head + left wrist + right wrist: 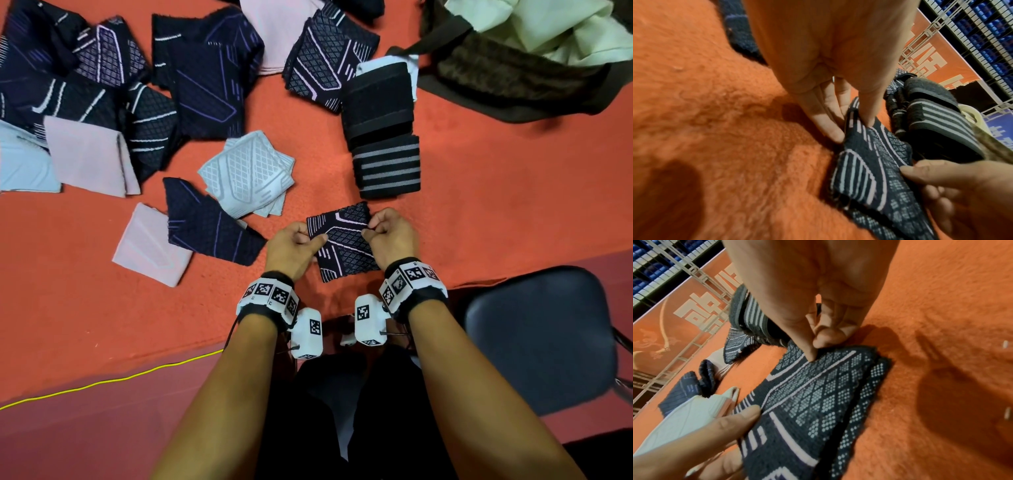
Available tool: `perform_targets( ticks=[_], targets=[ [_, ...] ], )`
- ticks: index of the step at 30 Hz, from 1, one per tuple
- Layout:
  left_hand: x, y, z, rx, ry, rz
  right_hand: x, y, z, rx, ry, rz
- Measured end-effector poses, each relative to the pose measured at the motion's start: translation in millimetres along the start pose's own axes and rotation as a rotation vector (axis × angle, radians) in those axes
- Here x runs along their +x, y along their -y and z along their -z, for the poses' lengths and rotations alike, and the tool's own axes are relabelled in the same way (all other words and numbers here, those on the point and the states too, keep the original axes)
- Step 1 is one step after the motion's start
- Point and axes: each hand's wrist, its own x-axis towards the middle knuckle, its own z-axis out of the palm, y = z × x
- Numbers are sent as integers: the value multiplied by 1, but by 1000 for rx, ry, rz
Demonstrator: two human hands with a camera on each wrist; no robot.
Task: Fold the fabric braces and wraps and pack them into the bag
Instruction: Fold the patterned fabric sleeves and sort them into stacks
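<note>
A dark knit brace with pale lines and diamond mesh (pixel 344 241) (pixel 877 175) (pixel 818 395) lies folded on the orange cloth near the table's front edge. My left hand (pixel 294 245) (pixel 838 113) pinches its left edge between thumb and fingers. My right hand (pixel 390 233) (pixel 818 337) pinches its right edge the same way. In the right wrist view a second layer shows under the top fold. The brown bag (pixel 513 72) sits open at the far right with pale cloth (pixel 555 27) inside.
Rolled black wraps (pixel 380 102) and a striped one (pixel 388 168) stand just beyond the brace. A grey folded brace (pixel 248 173), dark braces (pixel 209 226) and pink pieces (pixel 150 245) lie to the left. A dark chair seat (pixel 541 339) is at the right.
</note>
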Motion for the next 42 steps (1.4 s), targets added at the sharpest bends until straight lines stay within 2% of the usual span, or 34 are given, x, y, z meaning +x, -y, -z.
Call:
perform_targets(
  ticks=[8, 12, 15, 18, 21, 24, 27, 29, 33, 39, 42],
  targets=[
    [-2, -1, 1, 12, -40, -7, -7, 14, 5, -118, 10, 42],
    [-6, 3, 17, -11, -121, -50, -16, 43, 3, -108, 17, 153],
    [-11, 6, 41, 31, -199, -144, -23, 71, -17, -104, 111, 254],
    [-14, 12, 74, 59, -292, -174, -33, 91, -46, -147, 231, 319],
    [-15, 24, 102, 40, -367, -176, -44, 98, -75, -128, 351, 300],
    [-16, 32, 124, 2, -517, -171, -55, 102, -98, -93, 477, 252],
    [-18, 36, 142, -21, -607, -178, -64, 107, -113, -101, 545, 305],
    [-18, 40, 152, -18, -607, -166, -67, 110, -118, -167, 561, 358],
    [-13, 46, 159, 45, -545, -147, -70, 109, -121, -289, 537, 356],
    [-15, 58, 163, -41, -557, -89, -81, 105, -124, -197, 410, 343],
    [-18, 64, 163, -56, -516, -78, -80, 105, -120, -134, 435, 310]
  ],
)
